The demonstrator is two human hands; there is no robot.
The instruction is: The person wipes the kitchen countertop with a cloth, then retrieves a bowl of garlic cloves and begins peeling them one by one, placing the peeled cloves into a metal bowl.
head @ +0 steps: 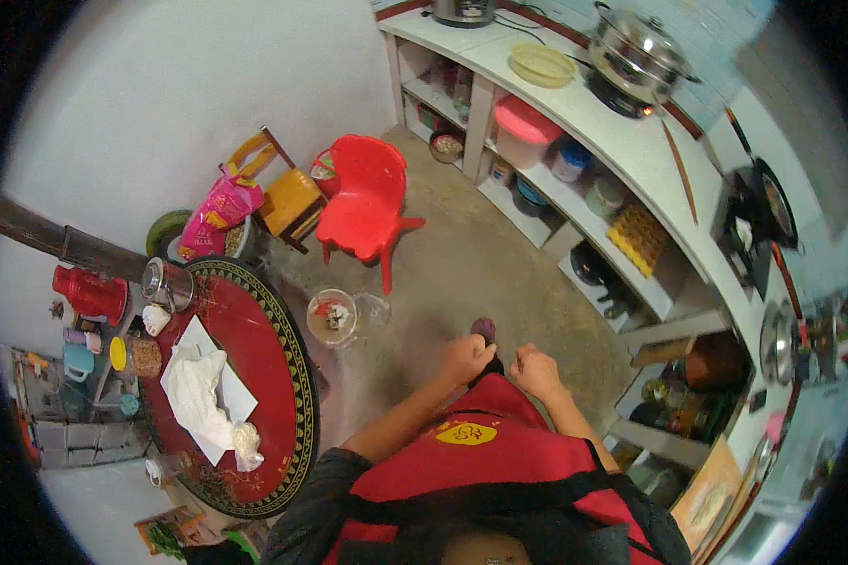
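Note:
My left hand (469, 359) is held in front of my waist with its fingers curled in. Just to its right is my right hand (535, 371), also curled, with a small gap between the two. I see nothing held in either hand, though the inner sides of the fingers are hidden. Both hands are just past the lower edge of the red apron (424, 466) I wear, which has black straps and a yellow emblem. Beyond my left hand, the tip of a purple shoe (483, 328) shows above the concrete floor (466, 268).
On my left, a round red table (272, 353) holds white cloth (196, 392) and a jar (136, 355). Ahead are a red plastic chair (367, 205), wooden chair (291, 201) and waste bin (332, 318). Along the right, a counter (558, 99) carries a steel steamer pot (637, 60).

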